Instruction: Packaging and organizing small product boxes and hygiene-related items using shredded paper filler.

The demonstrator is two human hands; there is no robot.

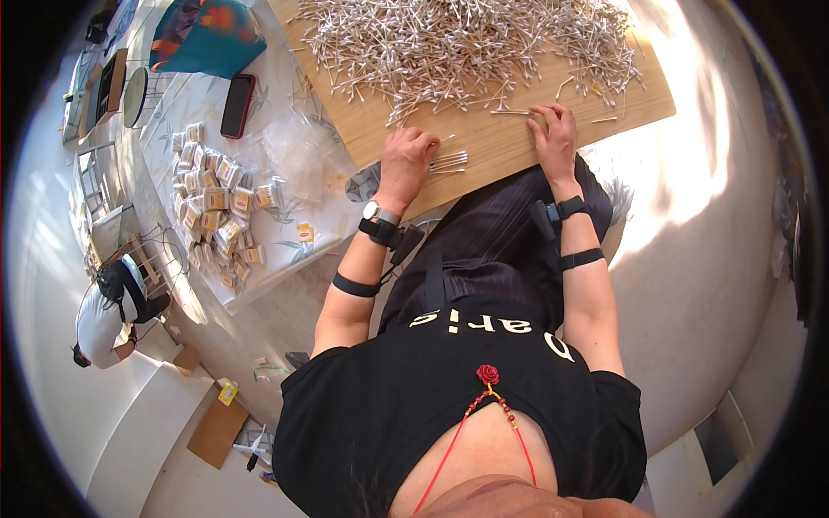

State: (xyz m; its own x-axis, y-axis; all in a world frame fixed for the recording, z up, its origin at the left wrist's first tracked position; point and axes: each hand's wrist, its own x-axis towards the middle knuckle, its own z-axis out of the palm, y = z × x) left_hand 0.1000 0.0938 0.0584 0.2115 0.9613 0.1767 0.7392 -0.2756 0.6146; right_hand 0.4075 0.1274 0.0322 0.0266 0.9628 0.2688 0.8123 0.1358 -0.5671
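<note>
Left hand (408,166): curled, knuckles up, fingers bent in over the light-brown wooden board (490,148) that serves as surface. A small bunch of thin white cotton swabs (450,161) lies just right of it, inner ends against or under the fingers, cottony tips fanned slightly away. Pinched by the hand or only lying there: I can't make out.

Right hand (555,142): well right of the left hand, fingers bent, thumb and fingertips turned toward the left. One single white swab (509,111) lies at its fingertips, on the left side. Gap between thumb and forefinger looks small; whether the swab's end is pinched or merely touched is too fine to judge.

Key relation: the single swab runs nearly crosswise, near end at the right hand, far end pointing to the left hand's side. It sits above and to the right of the bunch, whose sticks also run roughly crosswise. Right hand is clearly nearer the single swab; left hand nearer the bunch. Bare board between the two.

Beyond both hands: a broad, tangled heap of loose white swabs (466,52), sticks at all angles. Right of the right hand, another stray swab (604,119). Well left of the left hand: a cluster of small yellow-and-white packets (213,200).
</note>
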